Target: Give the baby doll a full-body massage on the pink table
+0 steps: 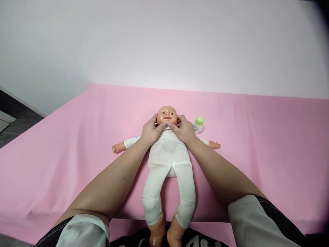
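A baby doll in a white cloth suit lies face up in the middle of the pink-covered table, its head away from me and its feet over the near edge. My left hand cups the left side of the doll's head, thumb at the chin. On the opposite side, my right hand is curved around the head in the same way, with its thumb also at the chin. Most of my fingers are hidden beside and behind the head. The doll's arms stretch out sideways under my forearms.
A small clear bottle with a green cap stands just right of my right hand. The pink cloth covers the table and shows some creases. Behind it rises a white wall. Dark floor shows at the far left.
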A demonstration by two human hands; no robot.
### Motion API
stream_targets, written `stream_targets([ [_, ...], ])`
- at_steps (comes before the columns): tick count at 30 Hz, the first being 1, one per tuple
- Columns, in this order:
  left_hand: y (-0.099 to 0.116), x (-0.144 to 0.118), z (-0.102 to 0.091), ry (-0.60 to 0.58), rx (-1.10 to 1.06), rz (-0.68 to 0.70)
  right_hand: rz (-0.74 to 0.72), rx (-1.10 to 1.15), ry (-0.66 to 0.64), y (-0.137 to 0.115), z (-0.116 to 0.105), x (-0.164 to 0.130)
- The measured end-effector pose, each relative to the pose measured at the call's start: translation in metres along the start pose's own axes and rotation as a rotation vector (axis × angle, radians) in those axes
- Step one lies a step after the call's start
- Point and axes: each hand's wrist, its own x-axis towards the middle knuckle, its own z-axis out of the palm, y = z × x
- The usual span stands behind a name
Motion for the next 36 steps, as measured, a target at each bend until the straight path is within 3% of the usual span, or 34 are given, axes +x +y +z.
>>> stream_targets([
  [8, -0.003, 0.001, 0.001, -0.018, -0.020, -0.005, 0.037, -0.064, -0.027, -0.004, 0.000, 0.001],
  [19, -0.007, 0.002, 0.002, 0.049, -0.019, 0.014, -0.079, -0.080, -0.039, 0.010, 0.000, 0.003],
  [27, -0.002, 0.004, 0.003, 0.090, 0.035, -0.010, -0.161, -0.188, -0.034, -0.007, -0.006, -0.004],
  [31, 0.010, -0.005, -0.007, 0.159, 0.094, 0.158, -0.301, -0.218, 0.044, -0.017, -0.017, -0.016],
  [34, 0.032, -0.020, -0.012, 0.189, 0.155, 0.392, -0.393, -0.239, 0.137, -0.012, -0.035, -0.030],
  [36, 0.053, -0.029, -0.008, 0.158, 0.092, 0.454, -0.375, -0.287, 0.183, 0.000, -0.049, -0.037],
])
